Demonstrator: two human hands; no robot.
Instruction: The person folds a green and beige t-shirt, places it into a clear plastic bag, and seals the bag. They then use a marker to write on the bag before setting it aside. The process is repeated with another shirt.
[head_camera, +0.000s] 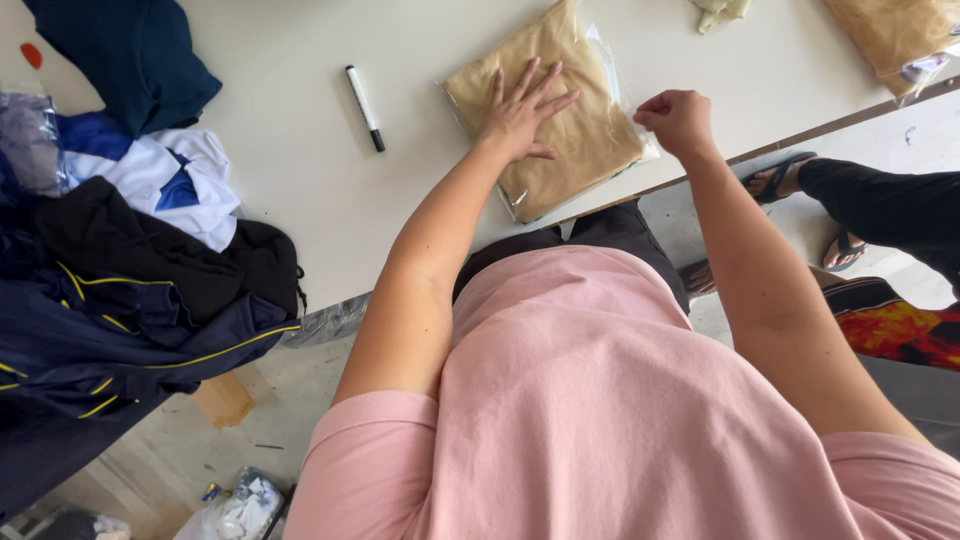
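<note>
A tan folded garment inside a clear plastic bag (580, 150) lies on the white table (300, 120) near its front edge. My left hand (520, 112) rests flat on top of it, fingers spread. My right hand (678, 118) is at the bag's right edge, fingers pinched on the plastic flap there.
A black-and-white marker (364, 107) lies left of the bag. A heap of dark, blue and white clothes (130, 250) covers the table's left side. Another bagged tan garment (895, 35) sits at the far right. Another person's sandalled feet (800, 200) stand beyond the table edge.
</note>
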